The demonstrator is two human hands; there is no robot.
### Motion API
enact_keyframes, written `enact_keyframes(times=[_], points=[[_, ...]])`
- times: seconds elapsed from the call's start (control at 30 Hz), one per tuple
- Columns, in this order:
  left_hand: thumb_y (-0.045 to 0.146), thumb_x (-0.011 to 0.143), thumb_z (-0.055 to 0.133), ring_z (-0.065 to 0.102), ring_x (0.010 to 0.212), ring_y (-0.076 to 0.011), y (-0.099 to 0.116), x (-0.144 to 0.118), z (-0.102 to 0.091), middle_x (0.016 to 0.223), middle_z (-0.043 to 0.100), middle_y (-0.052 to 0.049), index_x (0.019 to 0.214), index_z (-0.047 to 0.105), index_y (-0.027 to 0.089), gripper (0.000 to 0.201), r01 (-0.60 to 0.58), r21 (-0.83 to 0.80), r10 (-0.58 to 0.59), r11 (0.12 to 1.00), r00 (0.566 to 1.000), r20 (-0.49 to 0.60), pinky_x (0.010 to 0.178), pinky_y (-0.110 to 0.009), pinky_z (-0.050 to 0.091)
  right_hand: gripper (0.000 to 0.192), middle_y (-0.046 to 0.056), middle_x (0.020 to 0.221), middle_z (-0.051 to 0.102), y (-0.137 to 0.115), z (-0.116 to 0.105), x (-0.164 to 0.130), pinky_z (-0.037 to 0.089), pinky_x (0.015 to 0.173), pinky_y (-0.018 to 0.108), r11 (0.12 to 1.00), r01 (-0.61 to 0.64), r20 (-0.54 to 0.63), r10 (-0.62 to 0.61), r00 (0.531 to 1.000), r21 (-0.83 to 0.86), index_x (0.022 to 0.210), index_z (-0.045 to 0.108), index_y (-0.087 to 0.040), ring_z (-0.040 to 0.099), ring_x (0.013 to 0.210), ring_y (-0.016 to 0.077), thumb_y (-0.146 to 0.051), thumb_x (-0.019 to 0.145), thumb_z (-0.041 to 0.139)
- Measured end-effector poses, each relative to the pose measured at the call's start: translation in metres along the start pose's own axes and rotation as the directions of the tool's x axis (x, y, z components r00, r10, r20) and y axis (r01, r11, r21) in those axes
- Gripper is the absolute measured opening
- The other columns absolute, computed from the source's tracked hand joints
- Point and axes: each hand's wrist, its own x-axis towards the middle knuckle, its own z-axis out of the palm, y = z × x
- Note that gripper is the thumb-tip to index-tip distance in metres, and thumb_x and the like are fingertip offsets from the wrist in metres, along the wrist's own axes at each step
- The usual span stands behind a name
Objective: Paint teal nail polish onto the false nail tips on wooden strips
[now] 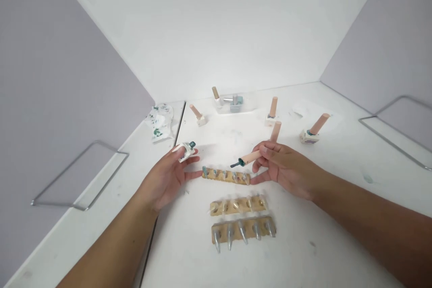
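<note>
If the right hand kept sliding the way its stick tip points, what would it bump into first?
Probably the left hand, which holds a small white block. The right hand holds a wooden peg whose dark tip aims left across the top wooden strip. Depth is unclear.

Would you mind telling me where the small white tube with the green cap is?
In the head view, the white tube sits in the left hand, left of the top wooden strip.
</note>
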Motion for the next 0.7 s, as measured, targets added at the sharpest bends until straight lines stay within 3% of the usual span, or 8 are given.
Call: enact_keyframes(times=[0.3, 0.47, 0.57, 0.7], points=[[0.051, 0.082, 0.069, 0.063, 0.106, -0.0262, 0.002, 0.001, 0.002, 0.114, 0.062, -0.006, 0.086, 0.061, 0.023, 0.030, -0.039, 0.093, 0.038, 0.995, 0.999, 0.011, 0.076, -0.040, 0.063, 0.031, -0.004, 0.073, 0.048, 0.002, -0.008, 0.009, 0.054, 0.086, 0.042, 0.986, 0.165, -0.066, -0.166, 0.984, -0.032, 0.085, 0.065, -0.023, 0.056, 0.081, 0.0153, -0.054, 0.084, 0.070], [0.051, 0.083, 0.069, 0.057, 0.090, -0.0187, 0.000, 0.000, -0.005, 0.100, 0.061, -0.004, 0.095, 0.064, 0.025, 0.029, -0.251, 0.250, 0.258, 0.935, 0.966, 0.004, 0.076, -0.030, 0.053, 0.029, -0.006, 0.062, 0.043, 0.000, -0.008, 0.002, 0.040, 0.070, 0.031, 0.948, 0.251, -0.096, -0.273, 0.957, -0.195, 0.085, 0.068, -0.023, 0.044, 0.064, 0.0116, -0.052, 0.085, 0.070], [0.049, 0.078, 0.076, 0.051, 0.074, -0.0164, -0.002, -0.008, -0.005, 0.085, 0.060, -0.002, 0.096, 0.067, 0.025, 0.031, -0.362, 0.318, 0.348, 0.876, 0.932, 0.101, 0.070, -0.029, 0.047, 0.025, -0.006, 0.059, 0.045, 0.002, -0.007, -0.007, 0.035, 0.065, 0.032, 0.885, 0.329, -0.076, -0.372, 0.925, -0.329, 0.092, 0.070, -0.026, 0.044, 0.061, 0.0126, -0.051, 0.088, 0.067], [0.047, 0.080, 0.075, 0.051, 0.071, -0.0152, -0.004, -0.017, 0.001, 0.083, 0.060, -0.002, 0.100, 0.069, 0.026, 0.030, -0.455, 0.368, 0.384, 0.811, 0.888, 0.252, 0.064, -0.026, 0.043, 0.021, -0.005, 0.058, 0.049, 0.011, -0.004, -0.013, 0.037, 0.060, 0.031, 0.778, 0.426, -0.015, -0.488, 0.873, -0.462, 0.097, 0.071, -0.030, 0.045, 0.058, 0.0123, -0.048, 0.094, 0.059]])
